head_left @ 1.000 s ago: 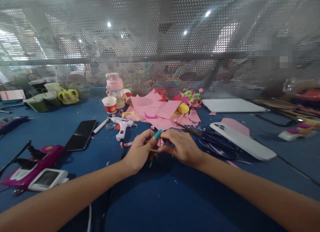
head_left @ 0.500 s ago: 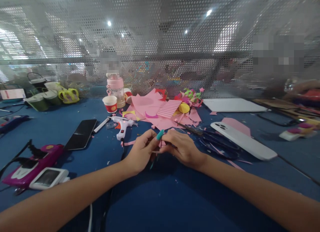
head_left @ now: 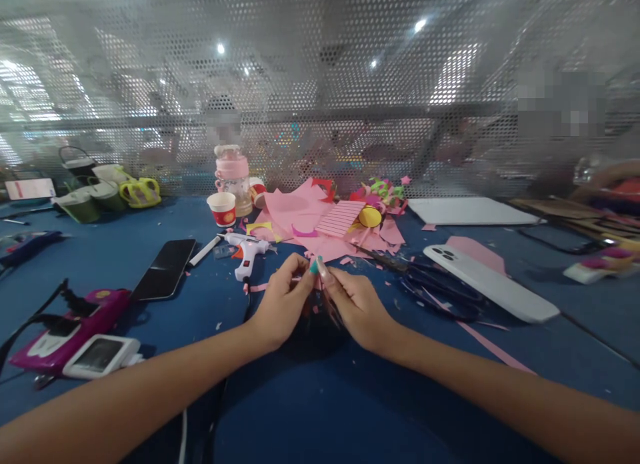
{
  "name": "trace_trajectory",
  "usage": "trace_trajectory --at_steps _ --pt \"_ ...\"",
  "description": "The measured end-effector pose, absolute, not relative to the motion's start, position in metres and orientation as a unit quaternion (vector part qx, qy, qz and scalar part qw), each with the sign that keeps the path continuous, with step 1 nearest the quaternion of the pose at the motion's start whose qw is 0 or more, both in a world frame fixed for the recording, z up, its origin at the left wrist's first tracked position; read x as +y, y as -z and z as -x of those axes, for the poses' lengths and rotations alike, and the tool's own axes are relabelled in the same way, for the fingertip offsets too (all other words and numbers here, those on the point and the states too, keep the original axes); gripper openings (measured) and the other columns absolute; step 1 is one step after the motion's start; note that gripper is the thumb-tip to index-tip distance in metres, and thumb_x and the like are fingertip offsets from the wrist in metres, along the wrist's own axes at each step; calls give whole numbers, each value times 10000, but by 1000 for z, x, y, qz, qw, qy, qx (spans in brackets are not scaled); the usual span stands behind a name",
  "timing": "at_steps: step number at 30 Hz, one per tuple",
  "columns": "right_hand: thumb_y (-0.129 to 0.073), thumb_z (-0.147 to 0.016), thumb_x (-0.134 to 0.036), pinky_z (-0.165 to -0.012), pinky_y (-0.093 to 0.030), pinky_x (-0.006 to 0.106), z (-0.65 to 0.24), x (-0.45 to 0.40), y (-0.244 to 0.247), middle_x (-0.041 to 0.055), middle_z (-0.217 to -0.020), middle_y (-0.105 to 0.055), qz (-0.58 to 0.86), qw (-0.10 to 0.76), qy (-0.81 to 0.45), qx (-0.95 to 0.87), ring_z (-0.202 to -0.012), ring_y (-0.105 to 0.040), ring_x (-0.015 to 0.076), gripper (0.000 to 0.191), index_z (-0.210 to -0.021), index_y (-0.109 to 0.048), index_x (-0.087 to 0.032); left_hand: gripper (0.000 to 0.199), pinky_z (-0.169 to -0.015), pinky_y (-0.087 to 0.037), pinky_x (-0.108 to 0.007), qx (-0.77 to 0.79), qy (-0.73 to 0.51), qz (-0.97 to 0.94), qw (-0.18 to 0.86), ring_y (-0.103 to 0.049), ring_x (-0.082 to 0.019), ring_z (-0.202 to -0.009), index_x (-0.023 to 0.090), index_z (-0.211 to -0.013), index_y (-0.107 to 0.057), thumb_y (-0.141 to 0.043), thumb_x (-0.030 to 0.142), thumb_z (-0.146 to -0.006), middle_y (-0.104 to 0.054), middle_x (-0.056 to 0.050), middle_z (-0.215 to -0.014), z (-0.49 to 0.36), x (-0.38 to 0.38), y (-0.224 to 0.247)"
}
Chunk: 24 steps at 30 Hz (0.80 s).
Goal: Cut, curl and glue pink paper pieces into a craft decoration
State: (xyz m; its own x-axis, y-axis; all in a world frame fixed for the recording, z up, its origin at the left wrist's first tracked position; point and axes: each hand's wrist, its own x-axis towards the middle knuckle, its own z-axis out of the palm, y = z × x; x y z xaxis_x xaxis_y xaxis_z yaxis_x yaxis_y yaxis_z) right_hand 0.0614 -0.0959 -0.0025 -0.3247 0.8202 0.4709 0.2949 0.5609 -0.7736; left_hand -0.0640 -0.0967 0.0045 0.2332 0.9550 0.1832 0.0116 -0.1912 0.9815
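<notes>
My left hand (head_left: 280,304) and my right hand (head_left: 363,307) meet at the fingertips above the blue table (head_left: 320,404). Both are closed in a pinch on a small piece of pink paper (head_left: 319,285), mostly hidden by the fingers. The thumbs press together at the top, one with a long teal nail. Left of my left hand shows a narrow pink paper strip (head_left: 257,288); I cannot tell whether it joins the held piece. A white glue gun (head_left: 247,257) lies beyond my left hand. Dark-handled scissors (head_left: 440,287) lie to the right of my right hand.
Pink paper sheets (head_left: 295,207) and scraps are heaped ahead. At left lie a black phone (head_left: 167,269) and a magenta power strip (head_left: 85,324); a paper cup (head_left: 222,209) stands near a bottle (head_left: 233,177). A white phone (head_left: 490,283) lies at right. Perforated metal screening (head_left: 320,84) rises behind.
My right hand has turned so its thumb comes up against the left thumb. The paper between my fingers shows less than before. A long pink strip now shows more beside my right forearm.
</notes>
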Motion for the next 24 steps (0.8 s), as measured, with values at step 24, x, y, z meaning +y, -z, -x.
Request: trace_trajectory --at_steps 24 --pt "-440 -805 -431 -402 -338 191 -68 -88 -1 -43 -452 -445 326 434 -325 -774 -410 -433 70 376 -529 -396 -180 245 -352 -293 -163 339 -505 -471 639 -403 -43 -340 169 -596 -443 -590 354 -665 -451 73 -431 65 -92 -4"
